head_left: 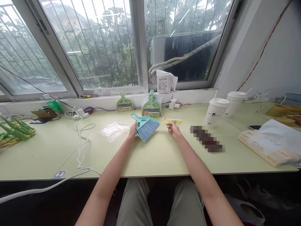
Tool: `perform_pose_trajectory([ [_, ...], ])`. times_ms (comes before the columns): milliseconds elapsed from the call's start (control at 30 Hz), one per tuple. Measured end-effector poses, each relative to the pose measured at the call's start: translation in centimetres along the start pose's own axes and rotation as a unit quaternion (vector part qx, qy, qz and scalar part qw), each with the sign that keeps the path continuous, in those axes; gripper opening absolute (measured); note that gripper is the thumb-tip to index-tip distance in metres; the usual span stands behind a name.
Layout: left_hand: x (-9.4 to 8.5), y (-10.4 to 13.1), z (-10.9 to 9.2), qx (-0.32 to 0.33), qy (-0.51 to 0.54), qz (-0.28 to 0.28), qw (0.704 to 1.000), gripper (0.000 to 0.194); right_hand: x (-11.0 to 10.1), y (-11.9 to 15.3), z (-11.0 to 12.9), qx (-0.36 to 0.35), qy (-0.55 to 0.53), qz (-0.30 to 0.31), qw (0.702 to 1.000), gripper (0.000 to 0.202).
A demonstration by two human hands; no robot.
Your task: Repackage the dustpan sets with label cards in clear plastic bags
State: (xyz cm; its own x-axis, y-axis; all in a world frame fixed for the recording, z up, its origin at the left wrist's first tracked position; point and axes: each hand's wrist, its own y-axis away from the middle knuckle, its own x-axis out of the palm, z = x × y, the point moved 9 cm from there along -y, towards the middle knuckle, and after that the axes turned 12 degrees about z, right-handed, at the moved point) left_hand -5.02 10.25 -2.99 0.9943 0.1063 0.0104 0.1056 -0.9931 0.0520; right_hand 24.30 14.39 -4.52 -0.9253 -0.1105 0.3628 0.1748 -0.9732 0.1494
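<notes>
A small teal hand brush (145, 126) lies on the pale green table (152, 157), bristles toward me. My left hand (133, 131) grips its left edge near the handle. My right hand (173, 128) rests on the table with its fingertips on a colourful printed card (171, 120). A crumpled clear plastic bag (113, 130) lies left of the brush. Behind stand a green mini dustpan (124, 104) and a bagged green dustpan set (151, 106), both leaning at the window sill.
Two lidded paper cups (216, 110) stand at right, with a paper bag (270, 142) beyond and a blurred dark object (207, 138) between. White cables (81, 138) and a power strip (80, 113) lie left. Green clips (14, 131) sit far left. A tissue pack (164, 81) is on the sill.
</notes>
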Motion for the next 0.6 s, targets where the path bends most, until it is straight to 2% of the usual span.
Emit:
perform_pose_trajectory([
  [100, 1.7, 0.4, -0.3, 0.011, -0.033, 0.042, 0.999, 0.053, -2.9, -0.3, 1.4, -0.048, -0.045, -0.052, 0.997, 0.062],
  [167, 3.3, 0.9, -0.7, 0.04, -0.052, 0.077, 0.995, 0.053, -3.7, -0.2, 2.1, -0.071, -0.034, -0.07, 0.994, 0.057],
  [233, 4.8, 1.4, -1.2, 0.08, -0.067, 0.107, 0.989, 0.052, -3.5, 0.4, 2.5, -0.079, 0.01, -0.092, 0.993, 0.047],
  [300, 5.9, 1.8, -1.6, 0.115, -0.087, 0.116, 0.983, 0.052, -1.6, 1.4, 3.1, -0.107, 0.119, -0.095, 0.983, 0.038],
  [333, 6.3, 2.0, -1.8, 0.13, -0.098, 0.115, 0.98, 0.052, 0.1, 2.1, 3.7, -0.137, 0.201, -0.082, 0.966, 0.036],
  [367, 6.6, 2.2, -2.0, 0.145, -0.109, 0.111, 0.977, 0.052, 2.4, 3.0, 4.2, -0.176, 0.296, -0.059, 0.937, 0.035],
  [433, 7.1, 2.9, -2.6, 0.176, -0.125, 0.098, 0.971, 0.05, 7.2, 4.9, 4.5, -0.248, 0.476, -0.007, 0.844, 0.032],
  [500, 7.2, 3.6, -3.4, 0.204, -0.135, 0.077, 0.966, 0.048, 10.4, 6.5, 3.9, -0.287, 0.584, 0.007, 0.759, 0.028],
  [533, 7.2, 4.0, -3.7, 0.213, -0.14, 0.07, 0.964, 0.048, 11.3, 6.9, 3.7, -0.292, 0.612, 0.008, 0.735, 0.028],
  [600, 7.5, 4.4, -4.2, 0.22, -0.147, 0.075, 0.961, 0.048, 11.7, 7.1, 3.3, -0.29, 0.627, 0.01, 0.723, 0.028],
])
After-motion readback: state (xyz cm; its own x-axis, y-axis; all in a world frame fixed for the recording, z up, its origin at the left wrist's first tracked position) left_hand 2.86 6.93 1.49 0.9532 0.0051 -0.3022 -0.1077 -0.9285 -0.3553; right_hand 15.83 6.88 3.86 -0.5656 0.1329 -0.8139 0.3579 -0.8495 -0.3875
